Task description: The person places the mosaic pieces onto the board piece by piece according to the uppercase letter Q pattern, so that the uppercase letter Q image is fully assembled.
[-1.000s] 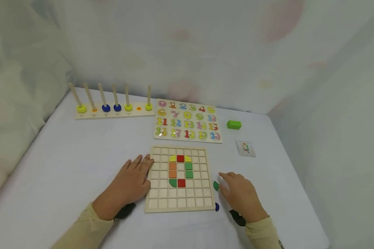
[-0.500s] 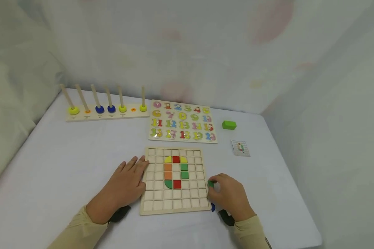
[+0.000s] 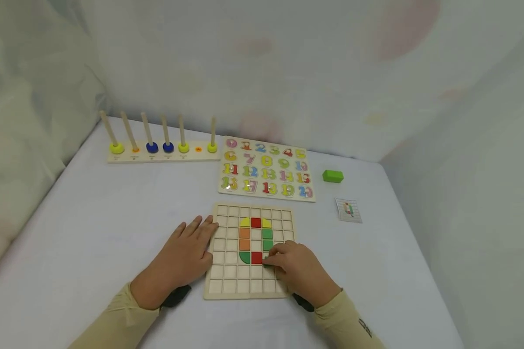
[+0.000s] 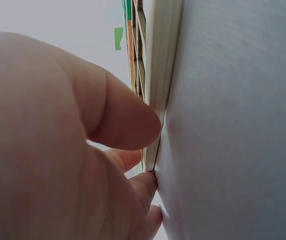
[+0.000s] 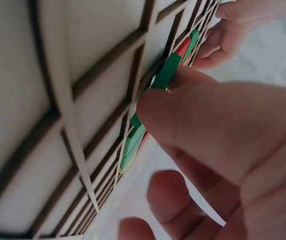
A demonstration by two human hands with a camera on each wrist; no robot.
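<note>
My right hand [image 3: 303, 269] pinches a green quarter-circle tile [image 5: 166, 72] between thumb and finger. It holds the tile at the cell just right of the lower red tile [image 3: 256, 258] on the wooden grid board [image 3: 230, 286]. In the right wrist view the tile looks tilted at its cell. My left hand [image 3: 179, 259] rests along the board's left edge, its fingers extended and its thumb [image 4: 128, 122] touching the side. Red, orange, green and yellow tiles form a ring on the grid. My right hand covers part of the board's lower right.
Behind the board lies a number puzzle [image 3: 266, 167], with a peg counting stand [image 3: 163, 155] to its left. A green block [image 3: 333, 176] and a small pattern card [image 3: 348, 210] lie to the right. Fabric walls stand around the table.
My right hand has picked up the green quarter-circle tile from beside the board and carried it left over the grid. My left hand keeps its place at the board's edge.
</note>
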